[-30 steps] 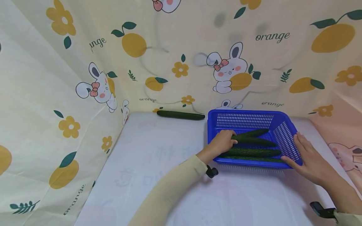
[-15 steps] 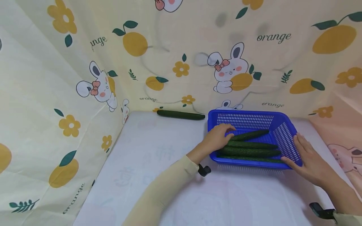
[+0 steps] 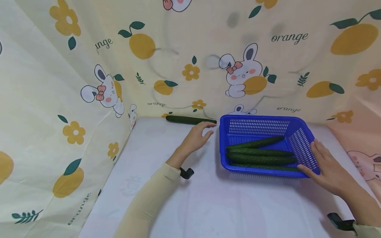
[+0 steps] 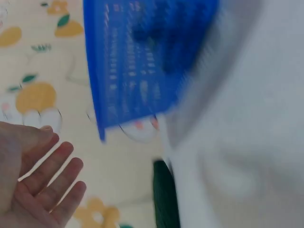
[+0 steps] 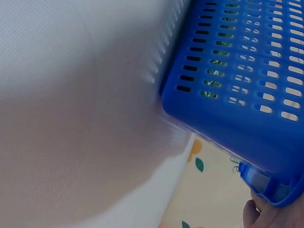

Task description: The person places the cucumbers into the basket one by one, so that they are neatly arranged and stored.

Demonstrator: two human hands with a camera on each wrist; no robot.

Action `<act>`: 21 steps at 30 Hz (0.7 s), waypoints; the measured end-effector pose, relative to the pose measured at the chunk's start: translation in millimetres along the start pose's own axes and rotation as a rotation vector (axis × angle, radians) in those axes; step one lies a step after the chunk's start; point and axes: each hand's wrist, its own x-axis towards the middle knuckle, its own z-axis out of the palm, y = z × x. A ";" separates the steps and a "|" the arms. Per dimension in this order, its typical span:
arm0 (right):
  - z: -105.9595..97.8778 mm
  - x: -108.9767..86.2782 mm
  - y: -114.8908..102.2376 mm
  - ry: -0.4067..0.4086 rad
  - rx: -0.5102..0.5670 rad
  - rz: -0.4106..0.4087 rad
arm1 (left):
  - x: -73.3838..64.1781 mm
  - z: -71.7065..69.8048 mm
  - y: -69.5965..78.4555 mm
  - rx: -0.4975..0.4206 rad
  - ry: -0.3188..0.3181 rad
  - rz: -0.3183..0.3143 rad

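My left hand (image 3: pixel 194 138) holds nothing. Its fingers are spread and loosely bent, just in front of a dark green cucumber (image 3: pixel 186 120) that lies at the back of the table. In the left wrist view the hand (image 4: pixel 45 180) appears apart from that cucumber (image 4: pixel 165 194). To its right stands a blue plastic basket (image 3: pixel 256 118) with slotted walls. Several cucumbers (image 3: pixel 262 159) lie side by side in it, the rearmost one (image 3: pixel 259 142) slanting. With straight fingers, my right hand (image 3: pixel 330 170) rests against the basket's right end, the thumb at the front corner.
A white cover (image 3: pixel 190 201) lies over the table. Patterned cloth with rabbits and oranges (image 3: pixel 166 72) hangs behind and along the sides, close to the basket's back rim. Each wrist carries a small black camera mount (image 3: pixel 187 173).
The left hand has let go of a cucumber inside the basket, then moved out over the rim to the left, towards the cucumber at the back. The right hand has stayed at the basket.
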 end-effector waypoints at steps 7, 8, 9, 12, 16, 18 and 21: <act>-1.2 -0.1 0.0 -0.002 -0.004 0.006 | -2.5 -23.3 -54.5 0.088 -0.006 -0.058; -1.8 -0.2 0.1 -0.001 -0.005 0.006 | -1.7 -26.0 -61.4 0.102 -0.009 -0.074; -2.4 -0.3 0.1 -0.001 -0.006 0.007 | -0.5 -28.1 -68.5 0.118 -0.011 -0.088; -4.0 -0.7 0.6 0.000 0.000 0.004 | 2.9 -33.6 -87.0 0.171 -0.024 -0.139; -4.0 -1.0 0.9 -0.008 0.004 0.003 | 7.6 -38.6 -108.0 0.236 -0.046 -0.192; -3.1 -1.1 1.2 -0.007 0.009 0.001 | 9.9 -41.2 -116.7 0.270 -0.056 -0.219; -1.7 -1.5 1.7 -0.004 0.011 0.002 | 14.7 -45.2 -127.6 0.328 -0.073 -0.252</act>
